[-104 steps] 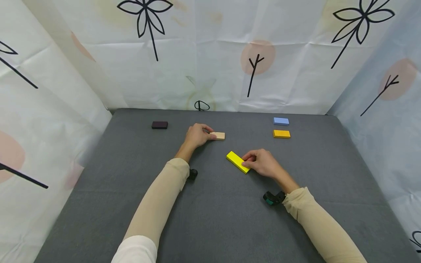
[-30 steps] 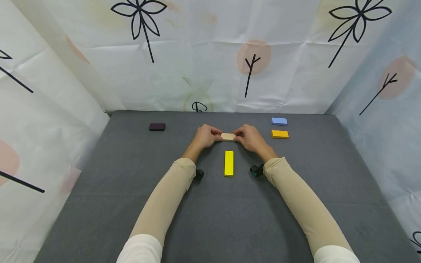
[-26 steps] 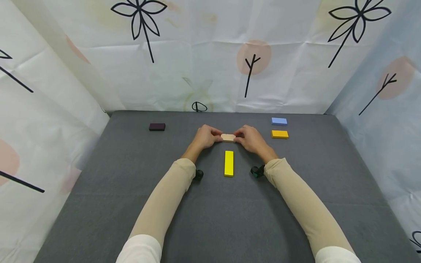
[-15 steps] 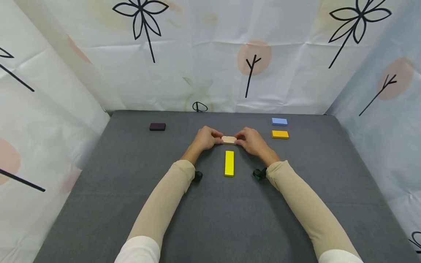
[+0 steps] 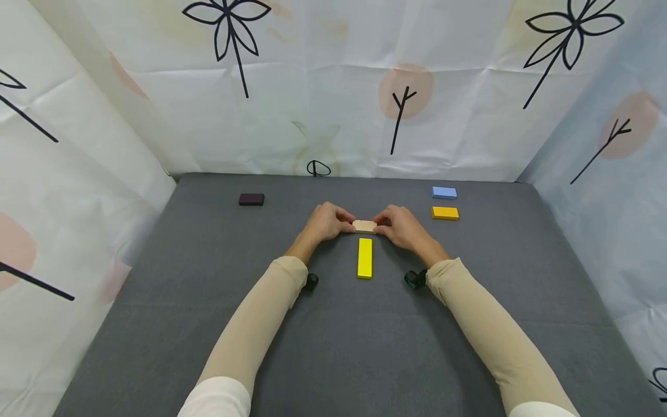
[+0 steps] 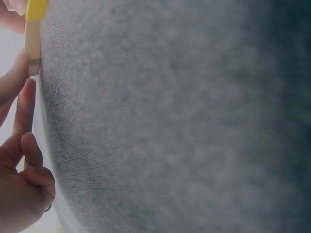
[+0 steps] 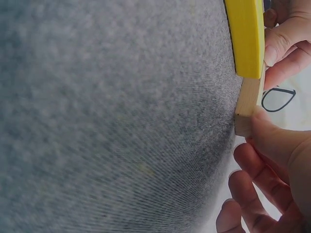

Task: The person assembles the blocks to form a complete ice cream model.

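A pale wooden block [image 5: 364, 226] lies crosswise on the table, pinched at its two ends. My left hand [image 5: 326, 222] grips the left end between thumb and fingers; my right hand [image 5: 402, 226] grips the right end likewise. Just in front of it a bright yellow block [image 5: 365, 258] lies lengthwise, its far end close to the middle of the wooden one. In the right wrist view the yellow block [image 7: 247, 39] overlaps part of the wooden block [image 7: 247, 101], whose near end sits at the right thumb.
On the grey table [image 5: 333, 347], a dark block [image 5: 251, 199] lies at the back left. At the back right are a blue block [image 5: 444, 193] and an orange-yellow block [image 5: 445, 213], one in front of the other. Patterned white cloth [image 5: 333, 87] stands around the table's back and sides.
My right hand has let go of the yellow block, now straightened lengthwise, and taken the wooden block's right end. Both hands have since drawn the wooden block nearer, toward the yellow one.
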A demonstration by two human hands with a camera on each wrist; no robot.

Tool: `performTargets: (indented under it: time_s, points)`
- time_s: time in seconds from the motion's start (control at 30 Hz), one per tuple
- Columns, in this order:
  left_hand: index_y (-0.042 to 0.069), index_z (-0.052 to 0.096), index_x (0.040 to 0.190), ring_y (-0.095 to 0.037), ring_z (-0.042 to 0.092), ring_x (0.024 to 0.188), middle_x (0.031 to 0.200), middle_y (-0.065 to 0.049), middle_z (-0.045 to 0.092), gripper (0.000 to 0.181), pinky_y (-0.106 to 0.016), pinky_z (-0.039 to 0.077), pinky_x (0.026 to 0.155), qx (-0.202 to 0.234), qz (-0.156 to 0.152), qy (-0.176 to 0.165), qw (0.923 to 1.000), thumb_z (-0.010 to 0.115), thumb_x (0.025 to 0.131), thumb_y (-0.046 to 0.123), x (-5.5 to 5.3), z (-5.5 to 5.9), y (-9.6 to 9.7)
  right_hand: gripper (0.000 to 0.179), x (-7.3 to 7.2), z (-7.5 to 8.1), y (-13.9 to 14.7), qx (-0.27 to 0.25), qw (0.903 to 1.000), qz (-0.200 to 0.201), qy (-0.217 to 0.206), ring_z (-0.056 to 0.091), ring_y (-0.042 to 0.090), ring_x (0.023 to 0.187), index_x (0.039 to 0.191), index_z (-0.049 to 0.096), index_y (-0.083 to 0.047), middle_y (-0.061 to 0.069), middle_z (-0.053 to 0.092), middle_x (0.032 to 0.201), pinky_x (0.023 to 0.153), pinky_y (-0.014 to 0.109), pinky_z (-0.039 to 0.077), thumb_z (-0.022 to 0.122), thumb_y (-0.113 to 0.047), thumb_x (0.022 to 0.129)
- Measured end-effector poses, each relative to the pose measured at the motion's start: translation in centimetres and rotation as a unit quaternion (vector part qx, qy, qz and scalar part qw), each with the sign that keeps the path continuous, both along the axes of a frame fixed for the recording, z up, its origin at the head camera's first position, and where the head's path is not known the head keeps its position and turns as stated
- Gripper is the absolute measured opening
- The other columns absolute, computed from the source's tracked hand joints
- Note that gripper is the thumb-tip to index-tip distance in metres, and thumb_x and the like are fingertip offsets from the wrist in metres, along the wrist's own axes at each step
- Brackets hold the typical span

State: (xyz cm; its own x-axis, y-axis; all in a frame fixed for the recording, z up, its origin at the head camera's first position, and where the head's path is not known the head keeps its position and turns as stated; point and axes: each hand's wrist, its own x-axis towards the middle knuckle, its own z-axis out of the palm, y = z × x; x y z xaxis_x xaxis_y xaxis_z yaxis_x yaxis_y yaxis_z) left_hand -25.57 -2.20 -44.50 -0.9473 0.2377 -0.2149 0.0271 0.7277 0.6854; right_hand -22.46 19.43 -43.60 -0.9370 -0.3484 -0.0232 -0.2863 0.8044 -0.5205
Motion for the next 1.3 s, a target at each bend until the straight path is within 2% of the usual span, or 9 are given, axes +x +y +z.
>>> performTargets:
  time_s: [0.27, 0.57, 0.8, 1.17, 1.3]
  points:
    - [0.024, 0.081, 0.111, -0.02, 0.067, 0.106, 0.113, 0.001, 0.078, 0.025, -0.035, 0.056, 0.091, 0.012, -0.008, -0.012, 0.9998, 0.083, 0.087, 0.028, 0.4, -0.2, 0.1, 0.028, 0.5, -0.3, 0.5, 0.001, 1.0, 0.001, -0.006, 0.063, 0.031, 0.103, 0.121, 0.073, -0.002, 0.016, 0.069, 0.114, 0.094, 0.047, 0.052, 0.07, -0.018, 0.098]
    - [0.024, 0.081, 0.112, -0.019, 0.066, 0.107, 0.115, 0.002, 0.077, 0.026, -0.035, 0.056, 0.091, 0.012, -0.011, -0.022, 0.9996, 0.083, 0.087, 0.028, 0.7, -0.2, -0.1, 0.028, 0.9, -0.5, 0.6, -0.008, 1.0, 0.0, -0.006, 0.06, 0.029, 0.101, 0.121, 0.074, -0.004, 0.015, 0.069, 0.113, 0.093, 0.047, 0.05, 0.071, -0.018, 0.097]
    - [0.024, 0.081, 0.113, -0.018, 0.065, 0.106, 0.114, 0.002, 0.078, 0.026, -0.034, 0.055, 0.09, 0.007, -0.017, -0.014, 0.9997, 0.083, 0.087, 0.029, 1.0, 0.0, -0.3, 0.028, 1.2, -0.3, 0.5, -0.005, 1.0, 0.003, 0.001, 0.06, 0.029, 0.098, 0.121, 0.075, -0.004, 0.014, 0.07, 0.111, 0.09, 0.045, 0.049, 0.072, -0.019, 0.097]
    - [0.027, 0.081, 0.111, -0.019, 0.064, 0.11, 0.112, 0.004, 0.078, 0.025, -0.036, 0.053, 0.094, 0.002, -0.024, -0.015, 0.9996, 0.083, 0.086, 0.032, 1.1, 0.0, -0.5, 0.029, 1.2, -0.7, 0.6, -0.007, 1.0, 0.005, 0.0, 0.061, 0.028, 0.097, 0.121, 0.074, -0.003, 0.014, 0.07, 0.11, 0.091, 0.045, 0.048, 0.072, -0.019, 0.097]
    - [0.027, 0.081, 0.111, -0.02, 0.059, 0.117, 0.112, 0.005, 0.078, 0.026, -0.037, 0.05, 0.099, 0.002, -0.029, -0.015, 0.9995, 0.083, 0.086, 0.032, 1.3, 0.0, -0.6, 0.03, 1.4, -0.6, 0.7, -0.008, 0.9999, 0.004, -0.008, 0.06, 0.027, 0.097, 0.122, 0.073, -0.003, 0.014, 0.07, 0.111, 0.09, 0.045, 0.049, 0.072, -0.019, 0.097]
